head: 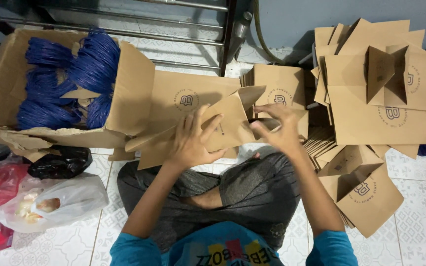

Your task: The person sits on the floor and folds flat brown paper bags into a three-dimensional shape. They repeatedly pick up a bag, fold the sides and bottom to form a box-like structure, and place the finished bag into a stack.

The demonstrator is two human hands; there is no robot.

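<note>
I sit cross-legged on a tiled floor with a flat brown paper bag [230, 125] held over my lap. My left hand [193, 140] lies spread on the bag's face, fingers apart and pressing it. My right hand [277, 128] pinches the bag's folded end at its right side. Beneath and behind the bag lies another brown bag [181, 96] with a round printed mark. A stack of flat bags [282, 86] stands just beyond my right hand.
An open cardboard box [134, 93] at the left holds bundles of blue cord [75, 74]. A heap of folded brown bags [380, 98] fills the right side, with more [366, 194] by my right knee. Plastic bags [50, 202] lie at the lower left. A metal frame [173, 29] stands behind.
</note>
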